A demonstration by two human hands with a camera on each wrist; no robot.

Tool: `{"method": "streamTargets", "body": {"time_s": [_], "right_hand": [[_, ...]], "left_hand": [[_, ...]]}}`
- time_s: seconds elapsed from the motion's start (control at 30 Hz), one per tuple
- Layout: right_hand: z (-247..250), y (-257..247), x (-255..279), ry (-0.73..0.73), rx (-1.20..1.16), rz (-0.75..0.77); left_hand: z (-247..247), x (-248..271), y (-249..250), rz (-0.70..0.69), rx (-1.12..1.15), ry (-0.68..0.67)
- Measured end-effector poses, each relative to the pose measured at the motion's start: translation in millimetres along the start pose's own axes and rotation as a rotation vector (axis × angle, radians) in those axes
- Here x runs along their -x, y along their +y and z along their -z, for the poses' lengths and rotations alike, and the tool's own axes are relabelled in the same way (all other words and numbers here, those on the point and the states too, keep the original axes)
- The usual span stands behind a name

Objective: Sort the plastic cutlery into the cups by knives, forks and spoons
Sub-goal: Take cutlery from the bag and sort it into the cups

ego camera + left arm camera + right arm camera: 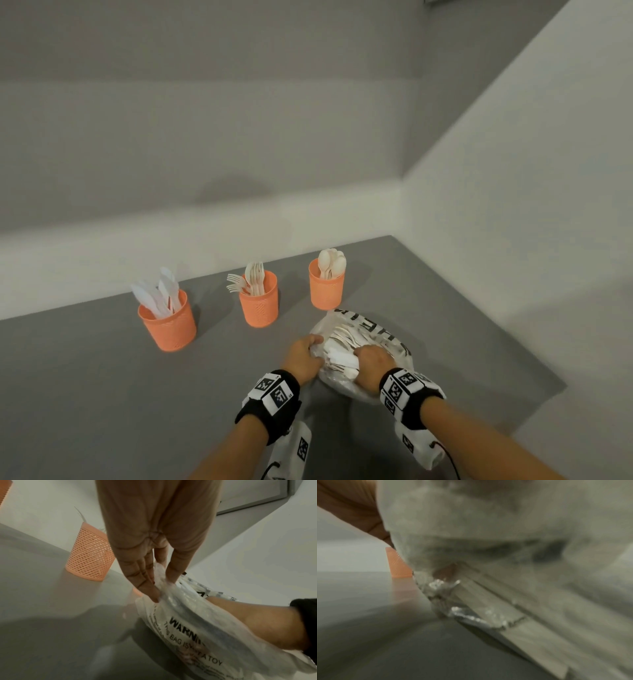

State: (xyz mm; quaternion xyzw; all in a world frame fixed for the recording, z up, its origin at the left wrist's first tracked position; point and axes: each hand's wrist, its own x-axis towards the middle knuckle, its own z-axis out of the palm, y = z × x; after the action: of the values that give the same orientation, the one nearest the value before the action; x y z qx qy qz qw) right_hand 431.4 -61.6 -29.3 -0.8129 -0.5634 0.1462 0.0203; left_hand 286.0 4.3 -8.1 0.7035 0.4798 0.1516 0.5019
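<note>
The left hand (pixel 303 356) pinches the rim of the bag (pixel 387 339) on the tabletop (pixel 102 394), just in front of the spoon cup (pixel 327 287). The right hand (pixel 371 368) is curled round a bundle of cutlery (pixel 339 359) at the bag's mouth. To draw it out cleanly, keep the rim pinned open and pull along the handles, not across. The bundle lies flat, its long axis running away from the person, fork tines toward the cups. The knife cup (pixel 169 325) and fork cup (pixel 258 305) stand to the left.
</note>
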Motion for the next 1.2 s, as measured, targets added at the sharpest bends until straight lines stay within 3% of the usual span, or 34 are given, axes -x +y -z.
{"method": "streamTargets", "body": {"time_s": [0.47,0.77,0.87,1.07,1.13,1.2], "right_hand": [[35,19,-8,-0.103,-0.184,-0.121],[49,33,-4,-0.072,-0.383,-0.029],[62,38,2,0.003,-0.691,-0.074],[70,33,-6,0.160,-1.094,-0.101],[77,26,-9,0.209,-1.207,-0.139],[86,20,-14,0.265,-1.324,-0.168]], "left_hand": [[2,-12,13,-0.038,0.004,-0.020],[-4,-23,15,-0.025,0.068,0.047],[-11,-34,10,-0.011,0.018,0.068],[-26,-32,25,0.012,-0.060,-0.135],[-22,-32,27,-0.045,-0.218,-0.088],[-15,-28,31,-0.166,-0.215,0.060]]}}
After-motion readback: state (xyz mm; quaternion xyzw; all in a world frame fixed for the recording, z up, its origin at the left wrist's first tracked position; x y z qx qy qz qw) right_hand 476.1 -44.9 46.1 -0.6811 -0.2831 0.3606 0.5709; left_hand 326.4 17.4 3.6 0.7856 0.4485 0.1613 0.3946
